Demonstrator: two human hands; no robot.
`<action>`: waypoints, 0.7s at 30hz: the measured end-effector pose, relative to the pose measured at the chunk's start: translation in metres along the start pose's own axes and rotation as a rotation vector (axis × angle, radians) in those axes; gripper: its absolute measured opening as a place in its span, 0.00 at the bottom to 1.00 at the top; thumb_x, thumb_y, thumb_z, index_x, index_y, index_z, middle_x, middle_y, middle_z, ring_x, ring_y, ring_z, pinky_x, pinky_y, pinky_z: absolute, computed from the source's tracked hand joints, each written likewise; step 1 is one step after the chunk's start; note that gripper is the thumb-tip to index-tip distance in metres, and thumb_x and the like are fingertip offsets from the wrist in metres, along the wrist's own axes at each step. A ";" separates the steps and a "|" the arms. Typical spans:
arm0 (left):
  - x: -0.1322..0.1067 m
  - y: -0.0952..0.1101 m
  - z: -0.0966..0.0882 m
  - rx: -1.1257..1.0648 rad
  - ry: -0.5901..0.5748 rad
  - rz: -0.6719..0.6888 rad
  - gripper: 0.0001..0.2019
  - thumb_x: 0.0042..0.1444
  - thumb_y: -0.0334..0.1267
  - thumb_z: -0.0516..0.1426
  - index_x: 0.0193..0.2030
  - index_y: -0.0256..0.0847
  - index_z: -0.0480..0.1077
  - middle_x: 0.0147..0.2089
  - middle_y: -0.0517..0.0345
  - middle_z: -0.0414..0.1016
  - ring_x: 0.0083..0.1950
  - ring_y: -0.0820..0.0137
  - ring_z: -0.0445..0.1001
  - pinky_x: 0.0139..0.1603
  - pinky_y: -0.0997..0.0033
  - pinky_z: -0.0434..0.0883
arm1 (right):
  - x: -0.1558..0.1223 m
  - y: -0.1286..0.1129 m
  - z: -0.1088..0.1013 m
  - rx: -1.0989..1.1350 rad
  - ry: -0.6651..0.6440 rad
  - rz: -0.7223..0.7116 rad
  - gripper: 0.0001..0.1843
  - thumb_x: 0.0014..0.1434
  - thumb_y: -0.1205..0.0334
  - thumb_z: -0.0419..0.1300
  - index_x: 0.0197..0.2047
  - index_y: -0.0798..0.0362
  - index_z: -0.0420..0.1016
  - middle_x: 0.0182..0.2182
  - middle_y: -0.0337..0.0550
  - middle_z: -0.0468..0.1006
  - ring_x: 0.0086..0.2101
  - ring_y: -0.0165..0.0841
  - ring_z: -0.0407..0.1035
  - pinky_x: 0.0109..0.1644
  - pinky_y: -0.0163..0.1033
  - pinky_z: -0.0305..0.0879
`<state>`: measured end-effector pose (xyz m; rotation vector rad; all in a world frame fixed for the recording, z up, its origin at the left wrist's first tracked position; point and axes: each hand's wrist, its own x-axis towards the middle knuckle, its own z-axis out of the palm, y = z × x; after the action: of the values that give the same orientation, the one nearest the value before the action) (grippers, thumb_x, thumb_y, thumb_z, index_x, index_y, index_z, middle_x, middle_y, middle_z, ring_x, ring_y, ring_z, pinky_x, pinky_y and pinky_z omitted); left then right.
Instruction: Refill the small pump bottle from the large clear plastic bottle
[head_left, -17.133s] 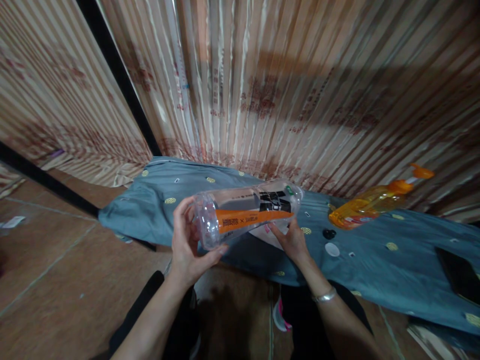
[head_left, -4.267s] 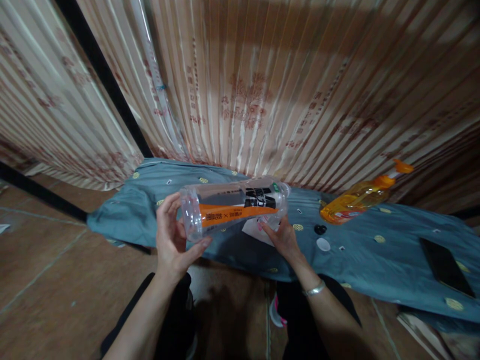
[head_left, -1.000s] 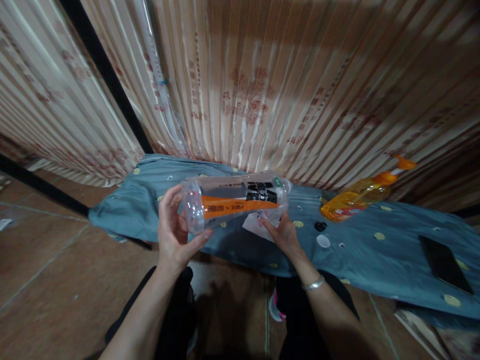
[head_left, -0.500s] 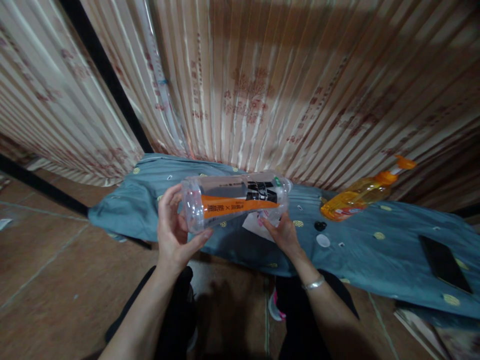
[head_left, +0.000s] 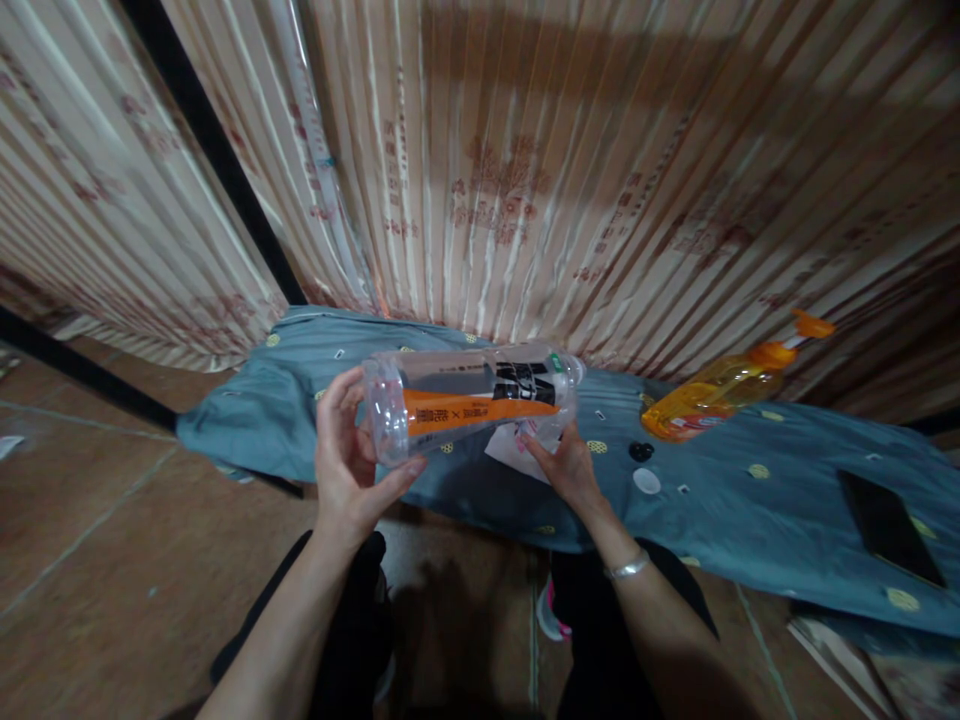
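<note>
A clear plastic bottle [head_left: 450,400] with an orange and black label lies sideways between my hands, its base to the left and its neck to the right. My left hand [head_left: 349,465] curls around the base end, thumb below. At the neck end, my right hand [head_left: 566,465] grips the bottle from beneath, some of its fingers hidden behind it. Below the bottle, beside my right hand, shows a white paper piece with pink marks [head_left: 514,452]; whether my hand touches it I cannot tell.
On the blue patterned cloth [head_left: 465,500] at right are an orange pump bottle [head_left: 701,400], a small black object [head_left: 641,452], a white round disc [head_left: 646,482] and a black phone [head_left: 889,525]. A pleated curtain [head_left: 525,200] hangs behind; a black pole [head_left: 217,150] stands at left.
</note>
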<state>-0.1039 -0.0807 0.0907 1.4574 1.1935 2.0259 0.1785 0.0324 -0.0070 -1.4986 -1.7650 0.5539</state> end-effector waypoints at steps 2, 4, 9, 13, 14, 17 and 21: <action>0.000 0.000 0.000 0.001 -0.002 0.010 0.49 0.41 0.51 0.81 0.70 0.54 0.69 0.62 0.48 0.75 0.62 0.50 0.79 0.49 0.58 0.84 | -0.001 -0.005 -0.001 -0.002 0.003 0.056 0.28 0.58 0.51 0.70 0.59 0.51 0.72 0.48 0.62 0.87 0.48 0.61 0.84 0.54 0.67 0.81; 0.000 0.000 0.000 0.011 0.002 0.018 0.49 0.41 0.52 0.81 0.70 0.53 0.69 0.62 0.48 0.75 0.61 0.50 0.79 0.50 0.57 0.84 | -0.001 -0.009 -0.002 0.002 0.006 0.083 0.28 0.57 0.51 0.70 0.58 0.51 0.72 0.48 0.62 0.88 0.49 0.61 0.84 0.55 0.66 0.81; 0.000 0.001 0.000 0.028 0.012 0.009 0.49 0.40 0.53 0.81 0.69 0.52 0.70 0.62 0.49 0.75 0.61 0.50 0.79 0.49 0.58 0.85 | -0.002 -0.013 -0.002 0.000 0.008 0.073 0.28 0.57 0.50 0.70 0.57 0.52 0.72 0.49 0.63 0.88 0.51 0.61 0.84 0.57 0.67 0.79; 0.000 0.001 0.000 -0.002 0.001 -0.001 0.48 0.41 0.50 0.81 0.69 0.53 0.70 0.61 0.49 0.76 0.59 0.52 0.80 0.46 0.61 0.85 | -0.001 -0.010 -0.002 0.000 0.004 0.068 0.29 0.57 0.49 0.69 0.58 0.53 0.71 0.50 0.65 0.87 0.51 0.61 0.83 0.57 0.65 0.80; 0.000 0.002 0.001 -0.005 0.002 -0.003 0.48 0.41 0.50 0.81 0.69 0.53 0.70 0.62 0.49 0.76 0.59 0.52 0.80 0.46 0.61 0.85 | -0.001 -0.009 -0.001 -0.001 0.001 0.064 0.30 0.57 0.49 0.69 0.59 0.53 0.71 0.51 0.65 0.87 0.52 0.61 0.83 0.56 0.65 0.80; 0.001 0.003 0.002 -0.011 0.010 0.002 0.49 0.39 0.51 0.81 0.69 0.53 0.71 0.61 0.49 0.77 0.58 0.53 0.81 0.47 0.59 0.85 | 0.000 -0.005 0.000 -0.004 0.002 0.060 0.30 0.58 0.48 0.70 0.59 0.50 0.70 0.50 0.62 0.87 0.51 0.60 0.83 0.56 0.66 0.80; 0.002 0.005 0.004 -0.026 0.006 0.013 0.47 0.40 0.50 0.81 0.68 0.53 0.72 0.61 0.49 0.77 0.57 0.54 0.81 0.45 0.62 0.85 | 0.000 0.002 0.004 -0.017 0.014 0.059 0.31 0.58 0.47 0.70 0.59 0.51 0.71 0.49 0.62 0.87 0.50 0.59 0.84 0.55 0.66 0.80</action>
<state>-0.1004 -0.0805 0.0961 1.4521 1.1577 2.0481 0.1770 0.0333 -0.0105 -1.5672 -1.7233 0.5583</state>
